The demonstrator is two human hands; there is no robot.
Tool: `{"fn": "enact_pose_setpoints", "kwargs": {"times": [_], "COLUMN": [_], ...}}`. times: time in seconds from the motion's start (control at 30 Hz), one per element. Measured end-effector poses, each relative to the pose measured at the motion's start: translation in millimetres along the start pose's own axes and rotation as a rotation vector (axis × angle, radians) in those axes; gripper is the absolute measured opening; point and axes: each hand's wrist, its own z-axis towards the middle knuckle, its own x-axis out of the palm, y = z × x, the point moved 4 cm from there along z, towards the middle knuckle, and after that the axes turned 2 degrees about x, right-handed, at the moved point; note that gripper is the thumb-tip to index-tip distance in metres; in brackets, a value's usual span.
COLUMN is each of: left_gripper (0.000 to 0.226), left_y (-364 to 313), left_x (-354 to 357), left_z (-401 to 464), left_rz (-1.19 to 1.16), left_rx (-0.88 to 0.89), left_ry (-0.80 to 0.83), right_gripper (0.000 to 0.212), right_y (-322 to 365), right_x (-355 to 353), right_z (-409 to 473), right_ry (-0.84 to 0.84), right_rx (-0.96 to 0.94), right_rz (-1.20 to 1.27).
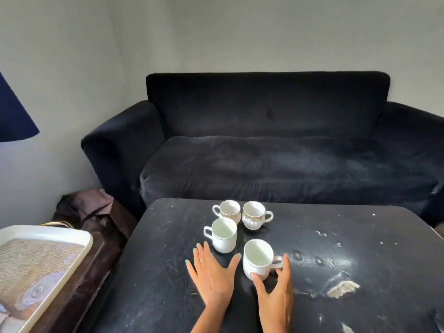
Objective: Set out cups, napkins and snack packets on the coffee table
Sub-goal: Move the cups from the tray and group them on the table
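Fingers (pixel 286 267) of the right hand (pixel 276 299) grip the nearest empty white ceramic cup (pixel 258 259); left hand (pixel 211 272) lies spread flat. Three more empty cups stand upright on the scuffed black bench (pixel 348 248) before a dark sofa (pixel 276 152).

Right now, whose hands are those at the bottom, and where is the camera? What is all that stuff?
There is no machine here. The camera sits on a person's head and looks forward and down, so you see that person's own two hands.

They are at a dark, scratched coffee table in front of a dark sofa. Four white cups stand on it: two patterned ones at the back, a plain one in the middle, and one nearest.

The right hand has its fingers around that nearest cup, by the handle. The cup looks as if it stands on the table. The left hand is open and flat, holding nothing.

At the left is a white tray on a side table. I see no napkins or snack packets.
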Motion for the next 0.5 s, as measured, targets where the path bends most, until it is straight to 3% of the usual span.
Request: {"fn": "enact_pose_setpoints", "kwargs": {"times": [0.5], "left_gripper": [0.063], "left_y": [0.2], "left_x": [9.8], "left_z": [7.9], "left_rz": [-0.03], "left_rx": [-0.001], "left_ry": [-0.113], "right_gripper": [0.085], "right_y": [3.6], "right_x": [13.8], "right_z": [38.2], "right_ry": [-0.032], "right_rx": [0.027], "right_rz": [-0.13]}}
